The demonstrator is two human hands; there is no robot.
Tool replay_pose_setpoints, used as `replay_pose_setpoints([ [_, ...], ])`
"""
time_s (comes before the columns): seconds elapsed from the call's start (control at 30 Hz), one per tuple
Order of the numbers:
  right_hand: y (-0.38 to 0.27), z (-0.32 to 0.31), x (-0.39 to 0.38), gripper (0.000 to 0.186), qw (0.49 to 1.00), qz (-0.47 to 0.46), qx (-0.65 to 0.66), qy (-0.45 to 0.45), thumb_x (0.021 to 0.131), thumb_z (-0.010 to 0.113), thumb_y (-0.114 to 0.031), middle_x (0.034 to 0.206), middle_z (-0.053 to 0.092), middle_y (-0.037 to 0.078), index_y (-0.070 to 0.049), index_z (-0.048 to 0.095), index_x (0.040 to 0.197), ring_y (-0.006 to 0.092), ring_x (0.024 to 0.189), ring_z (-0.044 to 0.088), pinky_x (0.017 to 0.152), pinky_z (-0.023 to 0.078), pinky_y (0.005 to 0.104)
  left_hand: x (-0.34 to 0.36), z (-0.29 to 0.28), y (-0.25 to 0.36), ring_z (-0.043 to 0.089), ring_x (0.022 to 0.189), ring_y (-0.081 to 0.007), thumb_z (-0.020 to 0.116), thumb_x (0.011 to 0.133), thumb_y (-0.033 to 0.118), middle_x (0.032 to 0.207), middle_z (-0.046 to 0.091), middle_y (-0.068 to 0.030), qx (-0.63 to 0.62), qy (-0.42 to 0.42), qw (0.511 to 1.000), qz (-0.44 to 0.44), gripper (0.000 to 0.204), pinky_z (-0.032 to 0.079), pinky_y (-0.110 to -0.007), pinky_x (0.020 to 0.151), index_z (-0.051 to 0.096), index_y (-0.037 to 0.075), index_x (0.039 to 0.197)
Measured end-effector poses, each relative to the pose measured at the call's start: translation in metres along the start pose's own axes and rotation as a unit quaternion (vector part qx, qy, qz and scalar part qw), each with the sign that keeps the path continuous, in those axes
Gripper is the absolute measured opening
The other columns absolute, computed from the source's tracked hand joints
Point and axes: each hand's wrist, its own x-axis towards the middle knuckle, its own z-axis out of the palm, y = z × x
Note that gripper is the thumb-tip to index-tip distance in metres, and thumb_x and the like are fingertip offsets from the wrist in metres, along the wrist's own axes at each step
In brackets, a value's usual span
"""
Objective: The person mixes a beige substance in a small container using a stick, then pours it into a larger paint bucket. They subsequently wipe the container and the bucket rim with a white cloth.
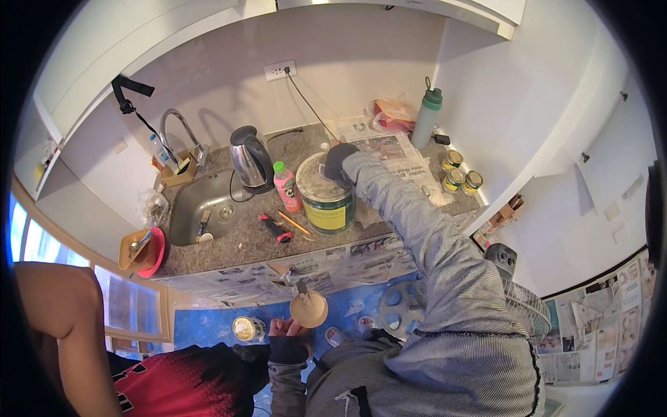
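Note:
Low in front of me, my left hand holds a shallow round tan bowl by its near-left side. A flat putty-knife blade sticks up at the bowl's far rim. Across the counter, my right arm reaches over a large green-and-yellow paint bucket. My right hand is by the far-right edge of the bucket's whitish, smeared lid. The dark cuff mostly hides it, so its fingers cannot be made out. A pink bottle with a green cap stands left of the bucket.
A pencil and a red-black tool lie on the counter. Left are a kettle and a sink. Small cans and a flask stand right. Someone in red and black is close on my left.

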Motion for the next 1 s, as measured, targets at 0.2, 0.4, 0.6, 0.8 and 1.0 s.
replay_pose_setpoints([
  [0.2,-0.019,-0.006,0.008,0.031,0.985,-0.087,0.038,-0.143,0.063,0.075,-0.033,0.076,0.064,0.013,-0.012,0.061,0.081,0.0284,0.074,0.064,0.068,0.049,0.0412,0.01,-0.009,0.011,0.058,0.101,-0.0118,0.064,0.057,0.012,0.113,0.064,0.0009,0.047,-0.002,0.998,-0.049,0.053,0.031,-0.034,0.087,0.064,0.011,0.11],
  [0.4,0.015,-0.021,0.025,0.039,0.949,-0.245,0.165,-0.114,0.055,0.078,-0.027,0.066,0.061,0.01,-0.013,0.061,0.087,0.026,0.063,0.061,0.061,0.049,0.0369,0.013,0.052,-0.049,0.06,0.101,-0.0184,0.066,0.075,0.005,0.111,0.061,-0.0076,-0.304,0.142,0.916,-0.22,0.032,0.045,-0.036,0.088,0.048,0.012,0.1],
  [0.6,-0.049,-0.045,-0.002,0.066,0.944,-0.277,0.077,-0.161,0.06,0.076,-0.023,0.086,0.069,0.017,-0.017,0.06,0.124,0.0302,0.078,0.068,0.074,0.054,0.0359,0.067,0.044,-0.017,0.064,0.092,-0.0268,0.07,0.079,-0.006,0.1,0.06,-0.0142,-0.667,0.375,0.544,-0.344,0.043,0.056,-0.042,0.079,0.034,0.015,0.09],
  [0.8,-0.087,-0.048,-0.015,0.067,0.942,-0.27,0.016,-0.2,0.061,0.078,-0.023,0.1,0.069,0.014,-0.016,0.06,0.125,0.0289,0.092,0.067,0.082,0.053,0.0354,0.093,0.066,-0.032,0.065,0.082,-0.0257,0.071,0.079,-0.007,0.097,0.064,-0.0174,-0.615,0.463,0.535,-0.349,0.045,0.057,-0.041,0.074,0.033,0.015,0.086],
  [1.0,-0.122,-0.055,-0.037,0.065,0.941,-0.26,-0.083,-0.198,0.068,0.075,-0.029,0.102,0.068,0.015,-0.017,0.057,0.129,0.0291,0.093,0.066,0.083,0.052,0.0369,0.094,0.079,-0.045,0.066,0.089,-0.0264,0.072,0.078,-0.005,0.101,0.064,-0.0179,-0.609,0.511,0.49,-0.356,0.045,0.056,-0.039,0.073,0.033,0.014,0.086],
])
